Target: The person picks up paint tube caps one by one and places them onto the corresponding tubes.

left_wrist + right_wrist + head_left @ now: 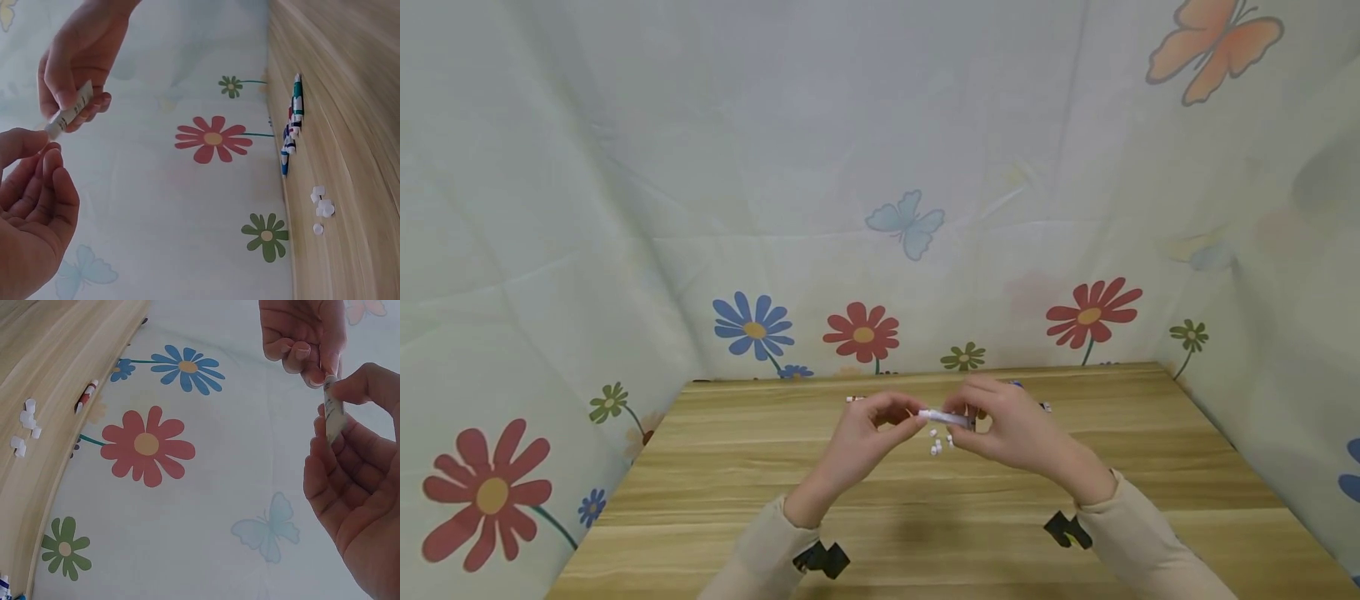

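Above the table, a small white paint tube with a flat crimped end is held between both hands. My right hand grips its body between thumb and fingers, the flat end toward the palm. With thumb and forefinger, my left hand pinches the narrow cap end. In the left wrist view, dark print shows along the tube. Below the hands, several small white caps lie loose on the tabletop; the right wrist view shows these caps in a loose cluster.
Several coloured tubes in green, red, purple and blue lie in a row on the wooden table. A separate red-and-white tube lies near the table's back edge. A flowered curtain hangs behind and at both sides.
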`<act>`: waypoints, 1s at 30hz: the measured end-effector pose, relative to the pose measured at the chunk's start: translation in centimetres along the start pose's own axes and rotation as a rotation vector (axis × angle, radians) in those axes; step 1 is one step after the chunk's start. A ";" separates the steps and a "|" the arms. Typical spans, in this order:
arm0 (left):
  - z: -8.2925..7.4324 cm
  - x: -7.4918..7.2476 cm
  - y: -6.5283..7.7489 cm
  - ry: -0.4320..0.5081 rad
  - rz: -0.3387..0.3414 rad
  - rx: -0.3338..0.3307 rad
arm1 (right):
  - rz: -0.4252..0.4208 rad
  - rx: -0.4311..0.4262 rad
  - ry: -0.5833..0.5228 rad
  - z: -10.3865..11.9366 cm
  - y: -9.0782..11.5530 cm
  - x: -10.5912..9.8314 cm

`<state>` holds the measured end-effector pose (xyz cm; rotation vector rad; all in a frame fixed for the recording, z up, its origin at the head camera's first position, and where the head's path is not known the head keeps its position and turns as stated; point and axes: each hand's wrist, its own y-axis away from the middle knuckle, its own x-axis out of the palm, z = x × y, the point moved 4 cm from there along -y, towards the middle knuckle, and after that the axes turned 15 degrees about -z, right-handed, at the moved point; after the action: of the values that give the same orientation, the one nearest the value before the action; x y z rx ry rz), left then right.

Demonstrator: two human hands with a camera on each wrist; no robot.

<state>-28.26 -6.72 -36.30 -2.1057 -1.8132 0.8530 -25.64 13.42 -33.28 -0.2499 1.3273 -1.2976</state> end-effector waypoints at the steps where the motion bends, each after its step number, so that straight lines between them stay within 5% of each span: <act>1: 0.0 0.0 0.0 0.002 0.004 0.009 | 0.003 0.013 -0.013 -0.1 0.1 0.0; 15: -0.9 0.0 0.2 0.001 0.009 0.234 | 0.016 0.091 -0.163 -0.6 0.5 0.0; 24: -0.8 -0.1 0.3 -0.021 0.028 0.210 | -0.010 0.102 -0.200 -0.7 0.9 0.1; 30: -0.4 -0.3 0.3 -0.126 0.005 0.168 | -0.023 0.097 -0.179 -0.7 1.0 0.1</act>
<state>-27.86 -7.02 -36.04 -1.9937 -1.7281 1.1206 -25.71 14.04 -34.33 -0.3076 1.1104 -1.3232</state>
